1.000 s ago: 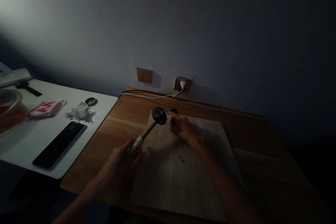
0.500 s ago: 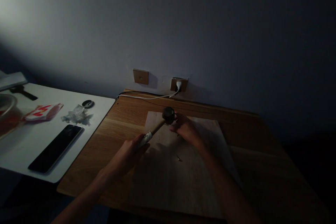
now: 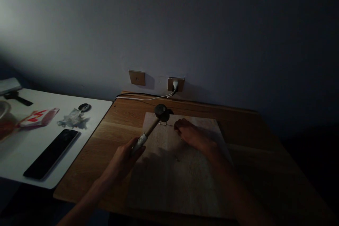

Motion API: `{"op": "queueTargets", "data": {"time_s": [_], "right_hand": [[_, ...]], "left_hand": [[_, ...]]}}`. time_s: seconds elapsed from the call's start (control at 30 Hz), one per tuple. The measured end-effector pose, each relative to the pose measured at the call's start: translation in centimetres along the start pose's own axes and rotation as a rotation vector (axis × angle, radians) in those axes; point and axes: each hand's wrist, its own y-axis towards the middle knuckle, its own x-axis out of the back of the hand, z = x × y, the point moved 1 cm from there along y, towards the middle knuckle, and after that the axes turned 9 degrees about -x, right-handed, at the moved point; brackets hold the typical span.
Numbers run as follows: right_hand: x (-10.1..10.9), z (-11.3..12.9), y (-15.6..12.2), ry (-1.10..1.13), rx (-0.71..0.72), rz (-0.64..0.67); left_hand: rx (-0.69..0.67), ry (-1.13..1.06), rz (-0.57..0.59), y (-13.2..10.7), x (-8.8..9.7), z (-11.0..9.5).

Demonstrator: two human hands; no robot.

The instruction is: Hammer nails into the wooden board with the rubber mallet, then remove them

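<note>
My left hand [image 3: 126,155] is wrapped around the pale, taped grip of a hammer [image 3: 152,126]. The dark head of the hammer is raised over the far part of a wooden board [image 3: 169,183]. To the right of the hammer head, my right hand [image 3: 186,130] rests low over the board with its fingers pinched together. Whatever is between those fingertips is hidden. Small, shiny nails [image 3: 165,124] show on the board between the hammer head and my right fingertips. Another small metal piece, perhaps a nail [image 3: 177,159], lies nearer to me on the board.
The board lies on a brown wooden table [image 3: 106,148] against a wall. On a white table [image 3: 16,159] at left are a phone [image 3: 51,153], a red-and-white packet [image 3: 39,117], crumpled clear plastic [image 3: 73,119] and a dark round object [image 3: 84,107]. Cables [image 3: 148,98] run to a wall socket [image 3: 176,84].
The hammer head has moved left, away from my right fingers, uncovering the small nails. My right hand now sits lower, with its fingers curled. The view has shifted slightly.
</note>
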Motion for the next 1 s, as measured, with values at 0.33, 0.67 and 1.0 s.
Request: {"op": "queueTargets", "data": {"time_s": [0.33, 0.67, 1.0], "right_hand": [[-2.2, -1.5, 2.6, 0.177, -0.008, -0.161], [-2.1, -0.7, 2.6, 0.04, -0.011, -0.099], [-3.4, -0.7, 2.8, 0.163, -0.083, -0.2]], "left_hand": [[-0.008, -0.013, 0.014, -0.3, 0.1, 0.4], [-0.013, -0.026, 0.04, -0.6, 0.1, 1.1], [-0.002, -0.012, 0.038, -0.6, 0.0, 0.9]]}}
